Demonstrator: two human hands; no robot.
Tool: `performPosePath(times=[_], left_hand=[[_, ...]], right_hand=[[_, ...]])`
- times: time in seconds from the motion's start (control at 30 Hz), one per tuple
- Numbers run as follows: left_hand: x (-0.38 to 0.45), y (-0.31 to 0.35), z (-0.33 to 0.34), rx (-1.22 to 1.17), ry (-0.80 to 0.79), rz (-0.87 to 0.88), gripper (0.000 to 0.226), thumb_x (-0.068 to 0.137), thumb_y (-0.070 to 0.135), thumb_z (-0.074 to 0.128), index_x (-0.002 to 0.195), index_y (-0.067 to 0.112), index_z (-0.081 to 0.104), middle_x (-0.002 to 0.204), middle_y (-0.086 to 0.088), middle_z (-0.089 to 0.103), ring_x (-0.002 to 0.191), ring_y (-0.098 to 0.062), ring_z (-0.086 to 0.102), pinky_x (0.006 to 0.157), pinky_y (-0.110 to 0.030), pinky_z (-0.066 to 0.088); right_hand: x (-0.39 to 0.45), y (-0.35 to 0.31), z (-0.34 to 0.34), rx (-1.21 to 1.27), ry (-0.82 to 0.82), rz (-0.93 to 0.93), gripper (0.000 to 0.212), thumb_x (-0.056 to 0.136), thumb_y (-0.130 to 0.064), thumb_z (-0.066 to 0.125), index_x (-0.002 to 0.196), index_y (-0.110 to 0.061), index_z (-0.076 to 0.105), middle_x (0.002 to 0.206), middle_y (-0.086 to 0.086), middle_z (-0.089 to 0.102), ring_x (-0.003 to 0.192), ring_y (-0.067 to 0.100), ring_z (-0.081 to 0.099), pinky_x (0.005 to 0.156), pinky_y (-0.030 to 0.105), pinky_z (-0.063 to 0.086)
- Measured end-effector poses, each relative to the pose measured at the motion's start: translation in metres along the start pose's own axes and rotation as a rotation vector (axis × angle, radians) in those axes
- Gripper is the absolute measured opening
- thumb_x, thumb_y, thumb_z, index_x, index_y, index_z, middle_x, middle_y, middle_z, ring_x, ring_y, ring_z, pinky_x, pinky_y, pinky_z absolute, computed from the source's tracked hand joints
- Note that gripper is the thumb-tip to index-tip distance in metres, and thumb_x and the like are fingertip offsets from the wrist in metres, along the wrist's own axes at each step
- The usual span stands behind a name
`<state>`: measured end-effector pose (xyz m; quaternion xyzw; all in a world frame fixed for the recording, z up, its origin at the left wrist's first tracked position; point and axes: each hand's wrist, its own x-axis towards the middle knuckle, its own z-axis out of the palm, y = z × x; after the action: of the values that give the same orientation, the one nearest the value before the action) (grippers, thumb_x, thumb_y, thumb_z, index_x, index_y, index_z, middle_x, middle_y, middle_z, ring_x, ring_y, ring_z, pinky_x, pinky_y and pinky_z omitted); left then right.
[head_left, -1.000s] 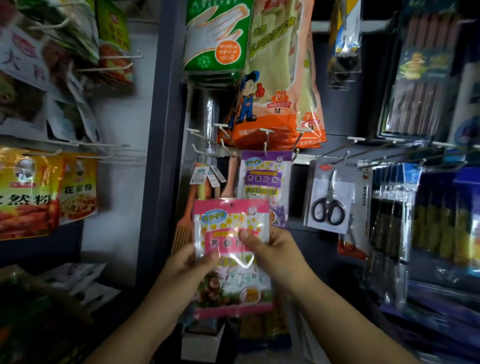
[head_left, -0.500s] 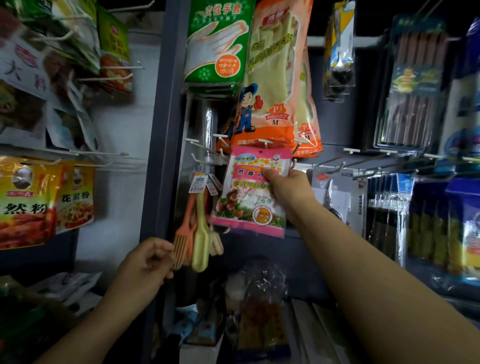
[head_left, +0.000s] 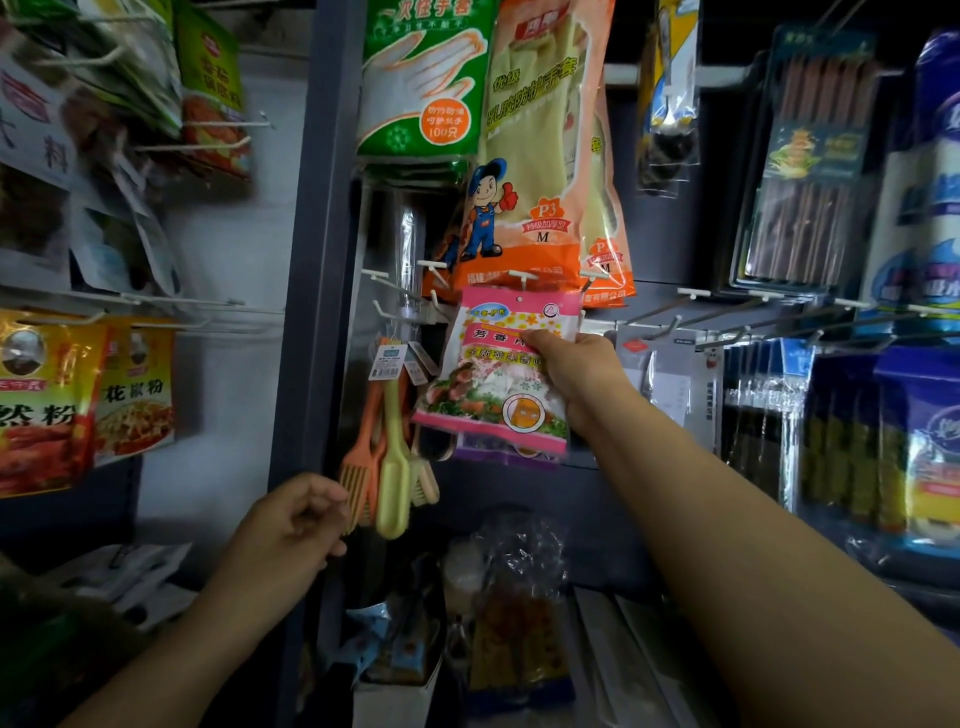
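My right hand (head_left: 579, 374) grips a pink packet (head_left: 496, 369) with flowers and white tablets printed on it. The packet is held up against a white peg hook (head_left: 522, 278), its hang hole at the hook's tip. A purple packet (head_left: 498, 454) peeks out behind its lower edge. My left hand (head_left: 291, 525) hovers lower left with loosely curled fingers, holding nothing, close to hanging plastic brushes and combs (head_left: 387, 447).
Orange rubber-glove bags (head_left: 540, 156) and a green disposable-glove pack (head_left: 423, 78) hang above. Spice packets (head_left: 47, 400) hang at left. More empty peg hooks (head_left: 691, 312), carded scissors (head_left: 670, 384) and blue packs (head_left: 914, 441) fill the right. Bagged goods (head_left: 514, 587) sit below.
My right hand has lifted the pink packet from chest height up to the peg hook. My left hand let go of it and dropped toward the lower left.
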<state>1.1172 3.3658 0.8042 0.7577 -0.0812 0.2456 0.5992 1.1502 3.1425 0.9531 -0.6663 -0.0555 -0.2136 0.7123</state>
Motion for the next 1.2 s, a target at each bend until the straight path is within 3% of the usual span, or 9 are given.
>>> performPosePath(times=[0.2,0.47,0.63,0.73,0.9,1.03,1.2], left_hand=[[0.001,0.001,0.002,-0.009,-0.007,-0.010,0.010,0.091,0.002,0.057,0.091,0.011,0.061,0.085,-0.009,0.065,0.065,-0.020,0.063,0.061,-0.029,0.048],[0.000,0.005,0.001,-0.068,-0.003,-0.019,0.020,0.091,0.003,0.057,0.093,0.022,0.055,0.084,-0.007,0.066,0.062,-0.020,0.063,0.060,-0.030,0.047],[0.000,0.005,0.000,-0.075,-0.007,-0.028,0.020,0.090,0.002,0.058,0.094,0.021,0.056,0.083,-0.006,0.067,0.063,-0.022,0.064,0.061,-0.032,0.047],[0.001,0.004,0.001,-0.078,-0.004,-0.028,0.019,0.090,0.001,0.057,0.095,0.019,0.056,0.082,-0.008,0.067,0.063,-0.022,0.064,0.061,-0.032,0.046],[0.003,0.004,0.001,-0.090,-0.009,-0.037,0.018,0.091,0.003,0.056,0.096,0.020,0.056,0.086,-0.007,0.069,0.064,-0.022,0.065,0.060,-0.031,0.047],[0.005,0.003,0.001,-0.107,-0.004,-0.050,0.016,0.091,0.002,0.056,0.097,0.017,0.056,0.086,-0.007,0.069,0.064,-0.023,0.065,0.059,-0.031,0.046],[0.007,0.003,0.001,-0.099,-0.004,-0.041,0.015,0.090,0.001,0.058,0.093,0.016,0.058,0.078,-0.005,0.070,0.060,-0.019,0.065,0.059,-0.031,0.046]], right_hand=[[0.007,0.001,0.001,-0.007,0.018,0.017,0.018,0.089,-0.016,0.067,0.083,-0.010,0.051,0.087,0.013,0.069,0.063,0.025,0.068,0.054,0.034,0.058],[0.014,0.008,0.003,-0.024,0.008,-0.063,0.011,0.088,-0.016,0.067,0.084,-0.014,0.057,0.089,0.012,0.072,0.078,0.030,0.072,0.075,0.045,0.059],[0.016,0.010,0.001,0.031,-0.001,-0.100,0.010,0.090,-0.008,0.062,0.087,-0.015,0.056,0.082,0.006,0.069,0.068,0.021,0.068,0.060,0.033,0.058],[0.017,0.008,0.002,0.055,-0.032,-0.081,0.012,0.087,-0.016,0.070,0.092,-0.011,0.060,0.089,0.014,0.072,0.075,0.028,0.072,0.068,0.041,0.060],[0.030,0.003,0.007,-0.082,0.069,-0.119,0.009,0.088,-0.021,0.067,0.086,-0.014,0.061,0.093,0.013,0.073,0.083,0.033,0.071,0.082,0.052,0.056],[0.032,-0.001,0.007,-0.188,0.141,-0.177,0.007,0.089,-0.017,0.061,0.089,-0.010,0.064,0.091,0.013,0.072,0.081,0.032,0.070,0.080,0.049,0.058],[0.035,-0.005,0.011,-0.220,0.219,-0.171,0.015,0.084,-0.025,0.070,0.086,-0.011,0.063,0.093,0.012,0.071,0.083,0.032,0.069,0.082,0.049,0.057]])
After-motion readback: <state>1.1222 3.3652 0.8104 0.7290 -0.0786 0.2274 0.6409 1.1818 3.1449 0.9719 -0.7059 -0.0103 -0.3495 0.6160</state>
